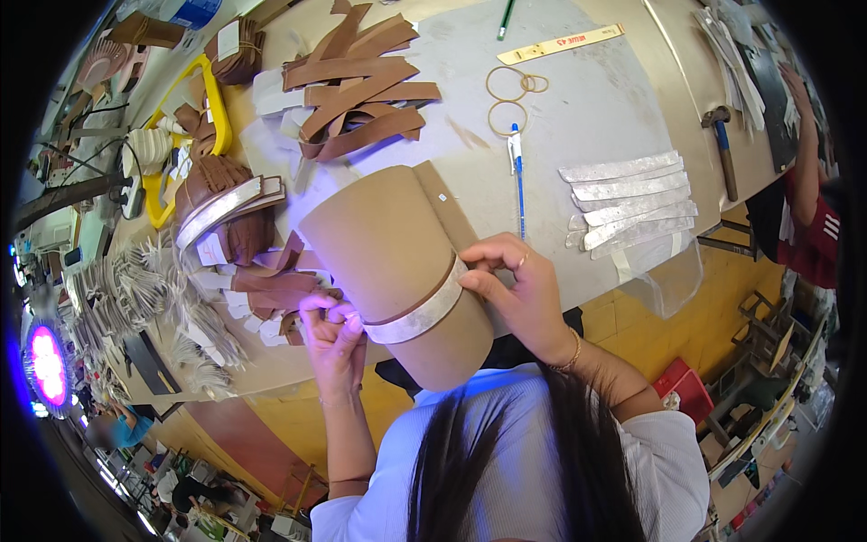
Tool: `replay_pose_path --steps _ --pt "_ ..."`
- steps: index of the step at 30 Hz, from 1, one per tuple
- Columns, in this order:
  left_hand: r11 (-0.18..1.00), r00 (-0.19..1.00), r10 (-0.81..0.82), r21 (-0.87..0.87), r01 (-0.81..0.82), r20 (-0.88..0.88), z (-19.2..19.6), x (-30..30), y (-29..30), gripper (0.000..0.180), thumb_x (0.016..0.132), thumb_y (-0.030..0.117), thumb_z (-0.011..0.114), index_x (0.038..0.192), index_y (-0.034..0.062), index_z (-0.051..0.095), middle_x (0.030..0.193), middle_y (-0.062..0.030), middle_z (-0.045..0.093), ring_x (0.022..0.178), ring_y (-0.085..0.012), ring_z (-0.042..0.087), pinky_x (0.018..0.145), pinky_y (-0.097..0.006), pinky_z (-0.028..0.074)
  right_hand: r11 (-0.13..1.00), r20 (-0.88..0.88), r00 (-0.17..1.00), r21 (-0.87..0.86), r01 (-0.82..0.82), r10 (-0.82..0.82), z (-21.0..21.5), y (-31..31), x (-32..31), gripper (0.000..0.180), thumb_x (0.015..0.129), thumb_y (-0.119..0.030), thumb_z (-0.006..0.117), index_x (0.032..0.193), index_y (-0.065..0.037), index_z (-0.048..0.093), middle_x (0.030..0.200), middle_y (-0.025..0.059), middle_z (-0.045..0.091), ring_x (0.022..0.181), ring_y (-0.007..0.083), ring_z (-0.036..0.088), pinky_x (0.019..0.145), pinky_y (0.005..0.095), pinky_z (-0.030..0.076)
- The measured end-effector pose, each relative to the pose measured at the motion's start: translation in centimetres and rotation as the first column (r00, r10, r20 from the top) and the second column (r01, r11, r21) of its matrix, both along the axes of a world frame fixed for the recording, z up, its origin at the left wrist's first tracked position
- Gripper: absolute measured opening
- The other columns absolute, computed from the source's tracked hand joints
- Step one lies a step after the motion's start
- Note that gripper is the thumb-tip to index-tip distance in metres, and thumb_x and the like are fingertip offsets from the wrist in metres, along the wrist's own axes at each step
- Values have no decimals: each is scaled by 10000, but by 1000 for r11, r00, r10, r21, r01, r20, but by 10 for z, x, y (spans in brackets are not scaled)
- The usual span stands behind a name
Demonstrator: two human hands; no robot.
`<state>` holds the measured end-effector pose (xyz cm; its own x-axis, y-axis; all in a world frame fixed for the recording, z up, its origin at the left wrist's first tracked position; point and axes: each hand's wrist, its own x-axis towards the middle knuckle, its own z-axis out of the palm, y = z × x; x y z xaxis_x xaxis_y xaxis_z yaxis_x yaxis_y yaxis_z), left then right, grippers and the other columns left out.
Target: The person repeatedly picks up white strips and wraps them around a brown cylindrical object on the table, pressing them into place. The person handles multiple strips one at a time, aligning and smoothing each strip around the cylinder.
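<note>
A brown curved form [384, 239], rounded like a wide drum, rises from the near edge of the table in front of me. Across it lies a whitish strip [417, 318] with a thin brown edge, bent to follow the curve. The fingers of my left hand [334, 341] are closed on the strip's left end. At its other end, my right hand [524, 294] pinches the strip between thumb and fingers against the form. Brown strips with pale ends [280, 294] lie just beyond my left hand.
Brown leather strips [361, 81] are heaped at the far left, near a yellow-rimmed basket [221, 113]. Rubber bands [506, 83], a blue pen [519, 185], pale strips [628, 194] and a hammer [722, 154] lie farther right. Another person's arm [804, 154] reaches in at the right.
</note>
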<state>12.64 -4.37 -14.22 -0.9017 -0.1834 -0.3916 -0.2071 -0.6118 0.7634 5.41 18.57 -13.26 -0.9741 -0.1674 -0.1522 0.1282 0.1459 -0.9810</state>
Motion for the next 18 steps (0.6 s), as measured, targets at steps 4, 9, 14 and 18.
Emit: replay_pose_path --steps 4,9,14,18 --pt "1000 1000 -12 14 12 3 -1 0 1 412 838 -60 628 1124 119 391 936 -66 622 875 -148 595 777 -268 479 997 -155 987 75 -33 44 -3 1 9 268 816 -97 700 1069 -23 657 1008 117 649 873 212 630 775 280 496" --pt "1000 1000 -15 15 15 -20 -7 3 0 400 847 -56 618 1130 113 391 933 -80 615 882 -156 592 780 -291 484 987 -21 988 46 -155 156 1 10 9 307 889 -202 623 1136 -19 636 1143 138 608 1021 233 600 863 304 477" --pt "999 998 -48 -9 47 -48 -3 4 1 398 847 -53 610 1136 132 407 945 -37 607 903 -132 585 809 -272 474 992 -206 975 112 -55 77 8 25 -15 520 933 -368 530 1288 11 516 1338 166 482 1234 323 464 1040 373 348" --pt "998 994 44 40 -40 -102 4 8 6 369 873 -55 578 1141 103 380 931 -120 621 846 -211 613 767 -331 499 649 -408 597 714 -263 690 91 -3 -12 736 840 -491 572 1349 23 436 1395 182 426 1314 345 378 1107 440 247"
